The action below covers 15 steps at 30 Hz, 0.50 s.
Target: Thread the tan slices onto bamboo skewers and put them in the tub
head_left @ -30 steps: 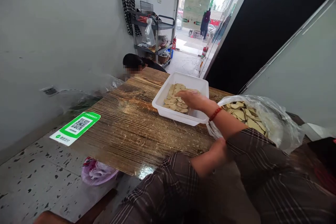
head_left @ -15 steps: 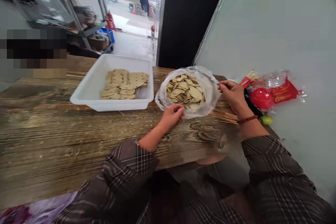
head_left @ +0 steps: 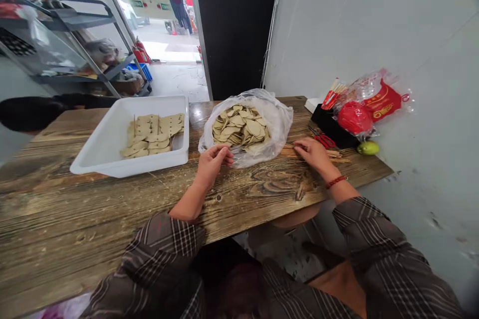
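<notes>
A clear plastic bag (head_left: pixel 279 114), its mouth spread wide, holds a heap of flat tan oval slices (head_left: pixel 241 127). At its front left edge is my left hand (head_left: pixel 211 165), with fingers curled and thumb pressed in; whatever lies between the fingertips is hidden. To the right of the bag, my right hand (head_left: pixel 316 155) reaches down onto a bundle of thin bamboo skewers (head_left: pixel 339 159), thumb and fingers closing on their near ends. A white plastic tub (head_left: pixel 95 147) stands left of the bag. Inside lie tan slices (head_left: pixel 149 137) in overlapping rows, with skewers through some.
On the right of the wooden table (head_left: pixel 112 219) sit red-handled scissors (head_left: pixel 325 139), a black box (head_left: pixel 333 127), red packages (head_left: pixel 355 117) and a green fruit (head_left: pixel 368 148). A wall borders the right side. Behind stands a grey shelf cart (head_left: pixel 86 22). Someone's dark-haired head (head_left: pixel 30 113) is at far left.
My right hand has left the bag's right rim and come down to the skewers. My left hand stays by the bag's front, now nearer its left corner. The view has swung right.
</notes>
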Each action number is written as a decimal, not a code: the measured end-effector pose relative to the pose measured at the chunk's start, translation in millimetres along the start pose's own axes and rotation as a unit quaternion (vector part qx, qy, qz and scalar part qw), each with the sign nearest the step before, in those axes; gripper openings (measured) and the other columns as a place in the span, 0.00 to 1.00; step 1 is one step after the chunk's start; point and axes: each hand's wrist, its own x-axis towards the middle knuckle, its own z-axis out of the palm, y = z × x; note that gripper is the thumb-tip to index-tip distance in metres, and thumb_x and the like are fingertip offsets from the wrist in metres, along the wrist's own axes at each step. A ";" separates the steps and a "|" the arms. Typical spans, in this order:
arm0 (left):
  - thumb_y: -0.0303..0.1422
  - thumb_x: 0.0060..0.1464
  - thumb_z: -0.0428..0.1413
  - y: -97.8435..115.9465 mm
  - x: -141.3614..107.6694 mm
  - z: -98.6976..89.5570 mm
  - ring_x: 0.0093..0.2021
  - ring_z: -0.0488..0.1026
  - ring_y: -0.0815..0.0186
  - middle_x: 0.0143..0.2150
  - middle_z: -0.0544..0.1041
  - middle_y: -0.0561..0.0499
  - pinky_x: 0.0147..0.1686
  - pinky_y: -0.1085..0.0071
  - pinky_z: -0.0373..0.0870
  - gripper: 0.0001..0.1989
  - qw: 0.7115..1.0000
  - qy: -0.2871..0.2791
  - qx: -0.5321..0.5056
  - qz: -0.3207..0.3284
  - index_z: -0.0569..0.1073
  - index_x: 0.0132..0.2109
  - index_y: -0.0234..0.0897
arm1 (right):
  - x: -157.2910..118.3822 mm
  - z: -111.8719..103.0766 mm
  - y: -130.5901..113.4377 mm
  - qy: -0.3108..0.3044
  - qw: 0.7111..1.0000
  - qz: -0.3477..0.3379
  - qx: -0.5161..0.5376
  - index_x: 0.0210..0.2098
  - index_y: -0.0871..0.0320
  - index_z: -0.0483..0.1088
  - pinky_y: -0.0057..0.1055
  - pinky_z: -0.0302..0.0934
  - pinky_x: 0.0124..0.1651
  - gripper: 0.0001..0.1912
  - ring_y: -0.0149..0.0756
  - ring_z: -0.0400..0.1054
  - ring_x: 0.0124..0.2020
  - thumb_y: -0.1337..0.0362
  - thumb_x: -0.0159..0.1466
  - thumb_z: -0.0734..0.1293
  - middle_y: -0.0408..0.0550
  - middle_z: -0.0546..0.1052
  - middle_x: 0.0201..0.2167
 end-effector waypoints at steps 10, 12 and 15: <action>0.45 0.47 0.61 -2.2 -2.1 -2.1 0.27 0.74 0.66 0.29 0.78 0.49 0.28 0.70 0.71 0.20 0.998 -0.023 0.048 -0.016 0.75 0.41 0.32 | -12.1 6.0 6.1 -0.010 0.994 -0.082 -0.067 0.42 0.56 0.78 0.40 0.63 0.44 0.17 0.46 0.69 0.42 0.60 0.69 0.58 0.54 0.79 0.40; 0.45 0.47 0.61 -2.8 -1.4 -3.0 0.27 0.75 0.66 0.29 0.78 0.49 0.28 0.70 0.71 0.21 0.998 -0.031 0.051 -0.017 0.75 0.41 0.32 | -16.8 4.1 8.4 -0.007 0.993 -0.088 -0.076 0.45 0.56 0.77 0.40 0.63 0.44 0.18 0.46 0.70 0.43 0.60 0.70 0.56 0.55 0.79 0.42; 0.45 0.47 0.61 -3.6 -0.5 -4.4 0.27 0.75 0.66 0.30 0.78 0.49 0.28 0.71 0.71 0.21 0.998 -0.034 0.049 -0.016 0.75 0.42 0.31 | -21.8 2.5 8.5 -0.002 0.990 -0.092 -0.108 0.44 0.56 0.77 0.39 0.62 0.43 0.19 0.46 0.70 0.42 0.59 0.71 0.56 0.55 0.79 0.41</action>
